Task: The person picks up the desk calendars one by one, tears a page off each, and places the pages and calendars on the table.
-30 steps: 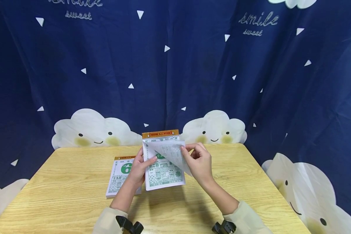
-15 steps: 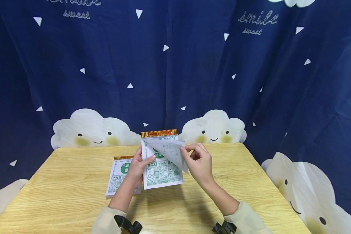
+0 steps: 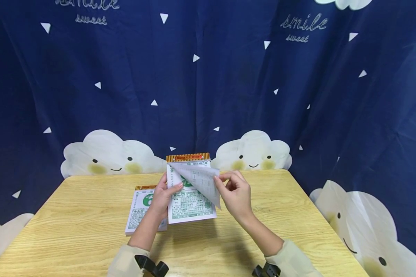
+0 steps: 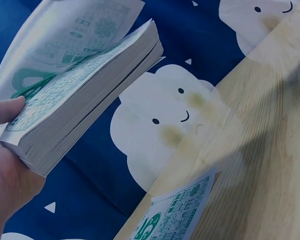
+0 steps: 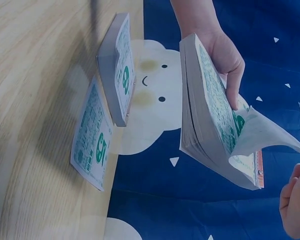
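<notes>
My left hand (image 3: 163, 198) grips a thick tear-off calendar (image 3: 192, 207) by its left side, thumb across the front page. The calendar is raised over the table, its orange striped header at the top. My right hand (image 3: 236, 192) pinches the top sheet (image 3: 208, 182) between thumb and fingertips at its right edge. That sheet is folded diagonally up from the page below, its pale back showing, and still meets the pad near the header. From the left wrist view, the pad's page edges (image 4: 95, 102) face the camera. The left hand's other fingers are hidden behind the pad.
A second tear-off calendar (image 3: 136, 217) with a large green 6 lies on the wooden table (image 3: 79, 223), left of the held one. Near it lies a loose calendar sheet (image 5: 92, 137) showing a green 5. Behind the table hangs a dark blue curtain (image 3: 180, 77) with smiling clouds.
The sheet's fold has risen toward the header, uncovering more of the lower page while the upper part looks more covered. The held calendar has shifted slightly left; both hands keep their hold.
</notes>
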{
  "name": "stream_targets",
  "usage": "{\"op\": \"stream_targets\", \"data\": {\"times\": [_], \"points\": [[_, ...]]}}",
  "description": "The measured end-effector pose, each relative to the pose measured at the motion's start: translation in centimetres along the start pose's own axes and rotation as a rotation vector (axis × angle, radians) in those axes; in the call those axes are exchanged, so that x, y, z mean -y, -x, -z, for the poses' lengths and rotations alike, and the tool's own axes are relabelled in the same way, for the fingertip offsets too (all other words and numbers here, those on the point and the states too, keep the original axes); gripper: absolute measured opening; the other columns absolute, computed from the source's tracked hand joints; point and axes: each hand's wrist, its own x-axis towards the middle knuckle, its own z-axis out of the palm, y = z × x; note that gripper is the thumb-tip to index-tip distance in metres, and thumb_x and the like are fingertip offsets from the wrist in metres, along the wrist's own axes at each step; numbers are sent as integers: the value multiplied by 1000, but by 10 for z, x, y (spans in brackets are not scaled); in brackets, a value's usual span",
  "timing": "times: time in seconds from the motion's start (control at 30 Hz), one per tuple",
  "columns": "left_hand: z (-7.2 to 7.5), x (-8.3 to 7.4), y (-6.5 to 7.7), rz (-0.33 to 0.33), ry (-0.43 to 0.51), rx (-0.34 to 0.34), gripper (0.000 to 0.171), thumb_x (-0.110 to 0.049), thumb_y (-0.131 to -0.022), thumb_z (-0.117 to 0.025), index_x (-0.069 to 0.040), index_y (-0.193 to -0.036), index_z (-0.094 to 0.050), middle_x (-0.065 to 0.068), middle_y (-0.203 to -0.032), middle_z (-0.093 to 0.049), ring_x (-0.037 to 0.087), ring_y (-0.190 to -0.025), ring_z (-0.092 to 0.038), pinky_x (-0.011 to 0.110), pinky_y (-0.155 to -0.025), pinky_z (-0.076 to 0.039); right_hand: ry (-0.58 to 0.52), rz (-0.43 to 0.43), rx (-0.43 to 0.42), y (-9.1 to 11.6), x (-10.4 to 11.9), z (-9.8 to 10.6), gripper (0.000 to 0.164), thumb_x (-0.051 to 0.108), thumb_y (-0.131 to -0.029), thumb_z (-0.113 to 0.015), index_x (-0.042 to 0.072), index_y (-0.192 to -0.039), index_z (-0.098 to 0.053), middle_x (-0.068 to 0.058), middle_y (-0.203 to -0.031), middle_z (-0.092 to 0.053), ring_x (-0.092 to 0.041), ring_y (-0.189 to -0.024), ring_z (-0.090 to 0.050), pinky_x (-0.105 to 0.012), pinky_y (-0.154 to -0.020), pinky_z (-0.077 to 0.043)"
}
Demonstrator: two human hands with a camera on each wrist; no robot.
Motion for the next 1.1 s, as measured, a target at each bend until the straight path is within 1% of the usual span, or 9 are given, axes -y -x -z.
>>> {"op": "stream_targets", "data": {"times": [0.13, 0.33, 0.57, 0.77, 0.93, 1.1], "points": [[-1, 0, 0, 3, -2, -16, 60, 2, -89, -52, -19, -142, -30, -8, -94, -68, 11, -81, -70, 28, -73, -59, 1, -2, -2, 0, 0, 1, 4, -6, -76, -69, -6, -74, -66, -14, -74, -57, -1, -52, -37, -12, -44, -31], [1, 2, 0, 3, -1, -4, 61, 2, -89, -52, -18, -141, -29, -7, -94, -68, 12, -80, -70, 30, -72, -60, 6, -15, 0, 1, -1, 1, 4, -6, -77, -69, -7, -75, -66, -12, -74, -57, -1, -53, -38, -12, -45, -31], [0, 3, 1, 2, 0, 9, 64, 2, -89, -52, -17, -144, -26, -7, -94, -68, 12, -80, -70, 29, -72, -60, -11, -36, -15, 1, -3, 3, 4, -6, -77, -69, -8, -75, -65, -13, -74, -58, -1, -54, -38, -12, -45, -30], [-1, 1, 1, -3, -3, -4, 64, 3, -89, -52, -18, -144, -27, -8, -93, -68, 11, -79, -69, 27, -71, -59, -11, -28, -31, 0, -6, 4, 4, -7, -77, -68, -8, -75, -65, -11, -72, -56, -1, -54, -38, -13, -44, -29], [-2, -1, 2, -17, -10, -8, 61, 3, -88, -51, -16, -142, -29, -8, -93, -68, 10, -78, -69, 26, -71, -59, -12, -22, -26, -1, -6, 5, 4, -6, -77, -68, -8, -76, -65, -8, -70, -53, -1, -54, -37, -13, -44, -28], [-2, -2, 2, -21, -17, -25, 60, 3, -88, -52, -17, -141, -31, -9, -93, -68, 10, -79, -69, 26, -71, -59, -16, -25, -22, -1, -5, 6, 4, -6, -78, -68, -7, -76, -65, -8, -71, -53, -1, -54, -37, -13, -44, -28]]}}
